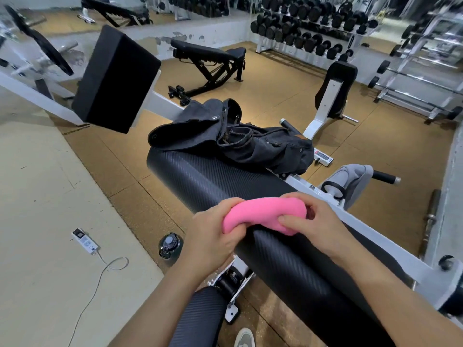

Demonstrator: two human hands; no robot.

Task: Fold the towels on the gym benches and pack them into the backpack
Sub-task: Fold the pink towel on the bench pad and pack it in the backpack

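Both hands grip 1 pink towel, bunched into a thick folded roll and held just above the near part of the black bench pad. The left hand curls its fingers around the roll's left end. The right hand pinches the right end between thumb and fingers.

The dark backpack lies on its side at the far end of the same pad, its flap thrown open and its drawstring mouth loose. A stretch of ribbed pad lies between it and the towel. A large black cushion block juts from the white frame just left of the backpack.

To the right, a grey cloth hangs over a frame handle, beside the pad. On the floor to the left stand a dark water bottle and a white power strip with its cable. A shoe shows at the bottom edge. Farther off are an adjustable bench and a dumbbell rack.

The backpack carries a tan patch, and the frame a red-and-white label. The writing on both is too small to read.
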